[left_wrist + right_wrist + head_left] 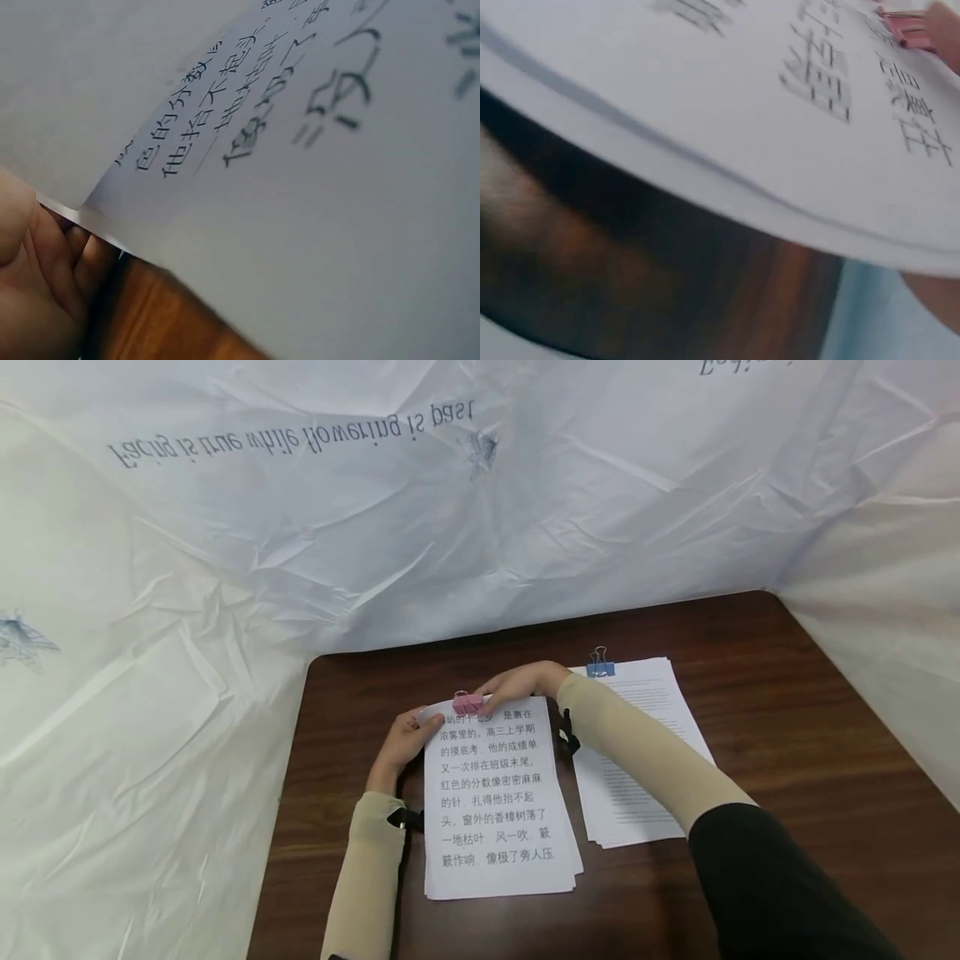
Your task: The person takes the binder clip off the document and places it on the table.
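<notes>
A stack of large-print paper (pixel 491 881) is raised at its top edge, where a pink binder clip (pixel 467 704) sits. My left hand (pixel 403 742) pinches the stack's upper left corner, thumb on the front. In the left wrist view, curled fingers (pixel 56 259) show behind the sheet edge. My right hand (pixel 522 683) grips the top edge just right of the clip. The right wrist view has its thumb (pixel 946 34) right at the pink clip, with part of the hand under the sheets. The clip's far side is hidden.
Right of the held stack lies a second stack of printed sheets (pixel 648 693) with a blue binder clip (pixel 600 669) on its top edge, partly under my right forearm. The dark wooden table (pixel 787 710) meets white sheeting (pixel 420 568) at its back and sides.
</notes>
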`<action>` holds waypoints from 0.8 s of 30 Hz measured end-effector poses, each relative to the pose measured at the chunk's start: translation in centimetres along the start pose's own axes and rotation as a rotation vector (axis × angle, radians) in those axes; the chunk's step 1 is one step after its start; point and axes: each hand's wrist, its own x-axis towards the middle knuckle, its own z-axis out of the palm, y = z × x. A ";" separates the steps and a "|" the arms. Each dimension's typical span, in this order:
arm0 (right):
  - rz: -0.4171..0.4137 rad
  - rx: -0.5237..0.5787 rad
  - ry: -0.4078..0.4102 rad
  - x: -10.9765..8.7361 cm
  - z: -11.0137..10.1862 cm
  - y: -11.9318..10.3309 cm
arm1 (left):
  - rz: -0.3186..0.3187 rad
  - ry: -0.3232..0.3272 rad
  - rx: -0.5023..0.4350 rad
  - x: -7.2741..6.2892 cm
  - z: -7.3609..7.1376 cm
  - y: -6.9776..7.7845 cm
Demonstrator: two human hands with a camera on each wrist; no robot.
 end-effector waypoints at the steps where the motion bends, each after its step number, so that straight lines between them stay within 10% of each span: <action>1: 0.001 0.037 0.003 0.0 0.0 0.3 | 0.001 -0.001 0.002 0.0 0.0 0.0; 8: -0.027 0.247 -0.033 -0.3 0.6 1.4 | 0.012 -0.029 0.016 -0.1 -0.2 -0.2; 24: -0.222 -0.030 0.198 0.1 1.9 1.2 | -0.006 -0.053 -0.005 -0.2 0.1 -0.2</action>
